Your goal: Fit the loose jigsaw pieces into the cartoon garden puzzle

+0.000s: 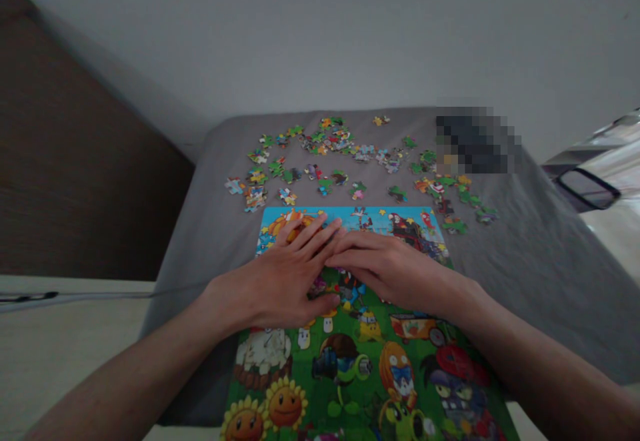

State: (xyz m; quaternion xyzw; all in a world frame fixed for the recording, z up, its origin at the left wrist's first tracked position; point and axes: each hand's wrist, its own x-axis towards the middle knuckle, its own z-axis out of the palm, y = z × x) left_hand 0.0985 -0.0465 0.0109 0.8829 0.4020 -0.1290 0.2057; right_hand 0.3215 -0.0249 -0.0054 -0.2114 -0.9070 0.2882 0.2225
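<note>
My left hand [294, 271] lies flat over the upper part of a cartoon puzzle board [340, 354], palm down and fingers spread. Beside it, my right hand [395, 264] is bent with its fingers drawn together. Its fingertips meet the board close against my left index finger; whether a piece is under or between them is hidden. Blue sky runs along the board's top edge, with sunflowers and other plant characters on green lower down. Both hands cover part of the picture's middle.
Loose puzzle pieces [327, 137] are scattered on the grey cloth [210, 214] beyond the board, with another cluster [447, 202] at the right. A pixelated dark object [473, 142] lies at the back right. A pale wall rises behind; a dark brown panel [85, 154] stands left.
</note>
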